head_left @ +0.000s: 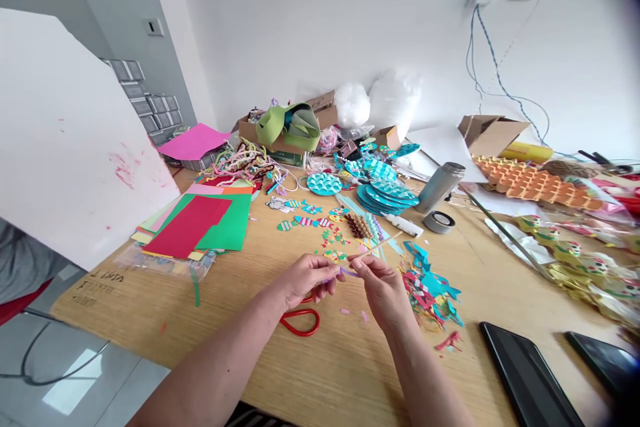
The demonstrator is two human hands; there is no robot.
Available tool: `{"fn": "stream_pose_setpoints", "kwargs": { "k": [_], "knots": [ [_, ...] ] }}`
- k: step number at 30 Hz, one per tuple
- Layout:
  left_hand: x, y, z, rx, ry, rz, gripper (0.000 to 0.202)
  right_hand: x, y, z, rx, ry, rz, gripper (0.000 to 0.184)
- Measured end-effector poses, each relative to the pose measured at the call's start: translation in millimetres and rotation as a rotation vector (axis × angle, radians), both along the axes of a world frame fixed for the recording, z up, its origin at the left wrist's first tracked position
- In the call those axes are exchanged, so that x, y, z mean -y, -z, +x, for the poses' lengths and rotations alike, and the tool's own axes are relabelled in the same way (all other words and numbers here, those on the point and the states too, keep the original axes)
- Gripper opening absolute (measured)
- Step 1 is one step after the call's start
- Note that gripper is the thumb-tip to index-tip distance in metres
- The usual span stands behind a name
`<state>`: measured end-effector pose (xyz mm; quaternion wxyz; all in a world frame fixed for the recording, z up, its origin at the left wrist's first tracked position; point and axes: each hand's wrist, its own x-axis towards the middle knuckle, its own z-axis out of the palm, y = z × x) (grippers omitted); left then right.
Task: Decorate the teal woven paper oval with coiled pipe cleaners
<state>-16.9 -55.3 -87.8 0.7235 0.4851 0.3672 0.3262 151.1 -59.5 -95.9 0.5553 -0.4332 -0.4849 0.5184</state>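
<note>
My left hand (314, 275) pinches one end of a narrow purple paper strip (350, 273), above the middle of the table. Facing it, my right hand (381, 283) has thumb and fingers closed on the strip's other end and on a thin wooden stick (381, 247), which slants up to the right. Under my left hand lie red-handled scissors (303, 330); their blades are hidden. Just beyond my hands are small paper scraps (334, 240) and curled paper strips (361, 227) in brown, mint and purple. Cut paper fish (305, 221) lie farther back.
Coloured paper sheets (187, 227) lie at left beside a white board (75, 140). Blue painted plates (385, 199), a grey bottle (441, 187) and a tape roll (439, 221) stand behind. Blue scraps (433, 283), two phones (530, 373) and egg trays (530, 180) are at right.
</note>
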Motion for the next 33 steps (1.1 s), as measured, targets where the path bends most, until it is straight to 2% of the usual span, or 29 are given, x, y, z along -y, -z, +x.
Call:
{"fn": "stream_pose_setpoints", "kwargs": {
  "k": [3,6,9,11,13,15,18,21,24,28,33],
  "knots": [
    [0,-0.7,1,-0.022,-0.011,0.008,0.037,1,-2.7,-1,0.019,-0.039,0.015,0.017],
    [-2,0.1,2,-0.124,-0.139,0.14,0.033,3,-7.9,-2,0.092,0.043,0.068,0.017],
    [-3,2.3,3,-0.341,-0.3,0.485,0.029,5,-13.2,-2,0.21,0.258,0.09,0.024],
    [-3,4.4,2,-0.536,-0.377,0.774,0.025,7,-16.0,-2,0.281,0.331,0.054,0.028],
    [-1,6.4,2,-0.758,-0.404,1.028,0.022,9,-17.9,-3,0.326,0.306,-0.008,0.031],
    [2,7.7,3,-0.964,-0.377,1.23,0.02,9,-18.4,-4,0.353,0.245,-0.082,0.035],
    [8,7.5,7,-1.14,-0.293,1.432,0.018,8,-15.7,-6,0.401,0.124,-0.205,0.041],
    [13,6.1,11,-1.183,-0.203,1.514,0.015,5,-11.2,-5,0.371,0.021,-0.313,0.044],
    [15,5.7,15,-1.174,-0.151,1.525,0.014,4,-8.5,-3,0.268,-0.003,-0.355,0.042],
    [16,7.5,17,-1.123,-0.128,1.529,0.017,4,-8.4,0,0.178,-0.005,-0.359,0.038],
    [14,9.1,16,-1.085,-0.099,1.448,0.014,3,-11.4,-2,0.132,0.021,-0.315,0.038]
  ]
}}
